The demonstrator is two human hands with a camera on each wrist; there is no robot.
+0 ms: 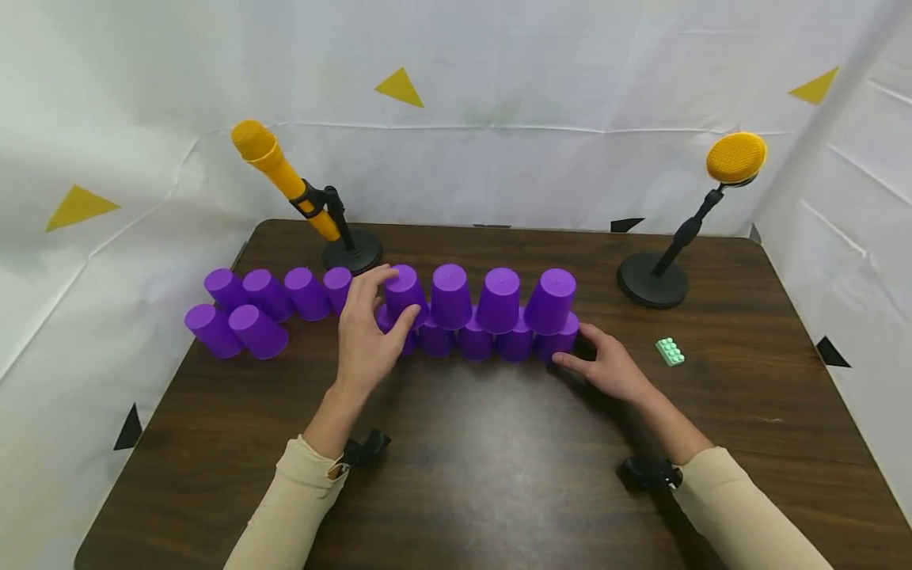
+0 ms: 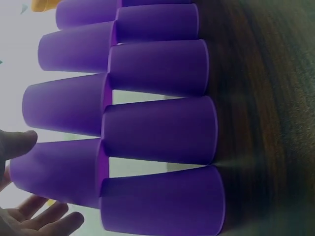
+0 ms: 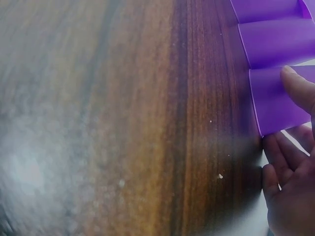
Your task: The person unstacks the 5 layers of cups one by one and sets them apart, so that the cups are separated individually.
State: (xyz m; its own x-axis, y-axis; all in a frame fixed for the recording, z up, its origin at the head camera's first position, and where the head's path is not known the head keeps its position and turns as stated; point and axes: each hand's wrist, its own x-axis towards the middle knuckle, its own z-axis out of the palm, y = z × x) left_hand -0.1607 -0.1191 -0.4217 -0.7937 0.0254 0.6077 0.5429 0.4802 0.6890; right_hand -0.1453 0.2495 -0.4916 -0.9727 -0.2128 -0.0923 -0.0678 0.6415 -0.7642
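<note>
Purple cups stand upside down in two tiers at mid-table, a lower row of several and an upper row straddling the gaps. My left hand is round the leftmost upper cup, thumb in front and fingers at its far side. In the left wrist view that cup rests on the rims below. My right hand holds the rightmost lower cup at the row's end. The right wrist view has the thumb on that cup's wall and the fingers beyond it.
Several more purple cups stand upside down at the left edge. A yellow microphone on a black stand is behind them. Another yellow microphone stands at back right. A mint-green toy brick lies right of my right hand.
</note>
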